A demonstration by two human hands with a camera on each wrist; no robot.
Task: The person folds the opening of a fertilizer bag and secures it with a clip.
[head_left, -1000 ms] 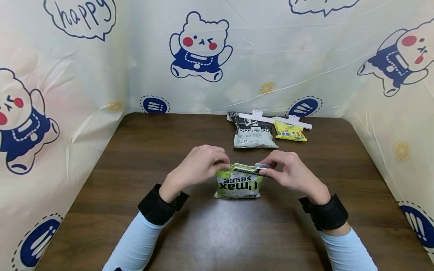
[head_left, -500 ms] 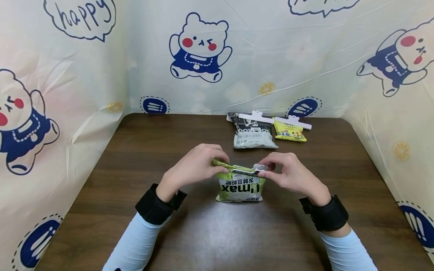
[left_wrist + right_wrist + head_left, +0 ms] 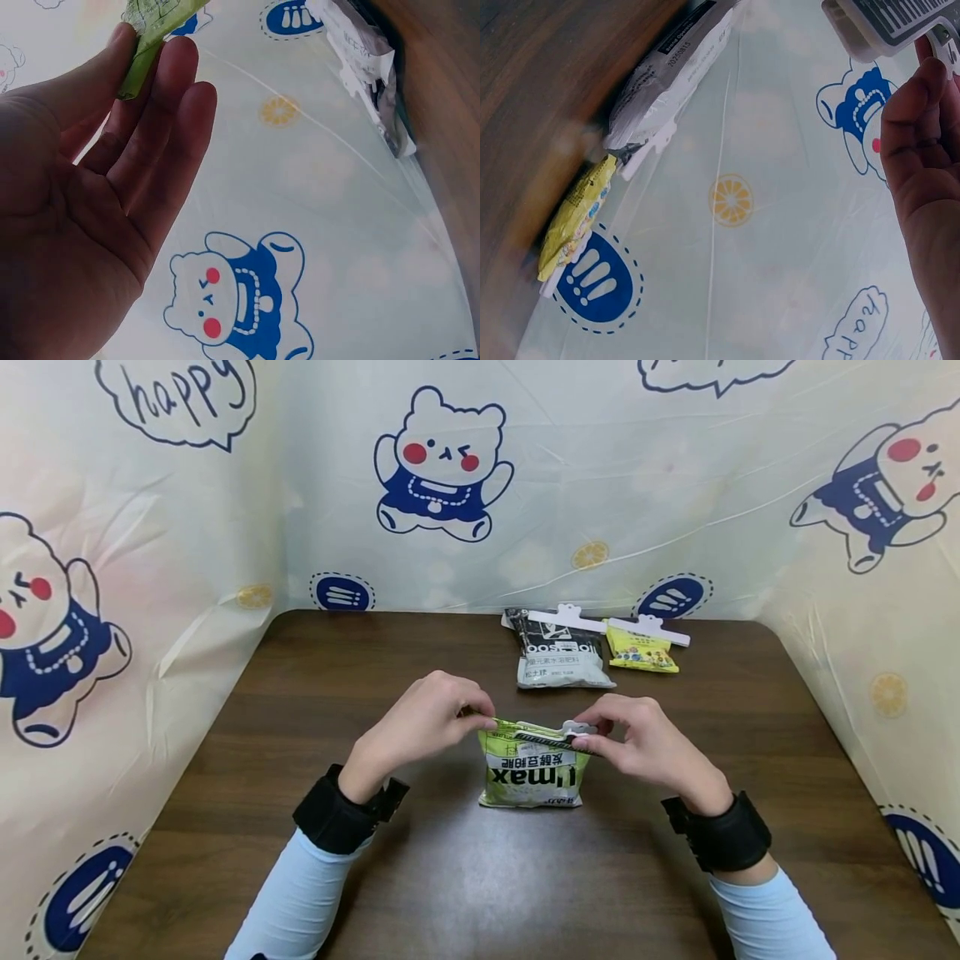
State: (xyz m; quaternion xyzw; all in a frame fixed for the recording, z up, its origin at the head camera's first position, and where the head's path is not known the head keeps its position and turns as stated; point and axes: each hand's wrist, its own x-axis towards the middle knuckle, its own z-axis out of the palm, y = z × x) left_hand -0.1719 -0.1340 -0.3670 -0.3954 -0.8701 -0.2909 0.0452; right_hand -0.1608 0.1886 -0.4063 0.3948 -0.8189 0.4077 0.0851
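Observation:
A green and white bag, its printing upside down to me, stands mid-table in the head view. My left hand pinches the top left corner of this bag; the left wrist view shows its folded green end between thumb and fingers. At the other end, my right hand pinches the grey handle of a sealing clip, which lies along the bag's top edge. From the right wrist, the sealing clip shows its pale end, with the fingers at its handle.
Behind, a black and silver bag and a small yellow bag lie near the table's back edge, each with a white clip across its top. A printed sheet surrounds the brown table.
My left hand has moved slightly left and up, and its pinch has shifted to the bag's outer top corner. The bag sits a little nearer; my right hand stays almost in place.

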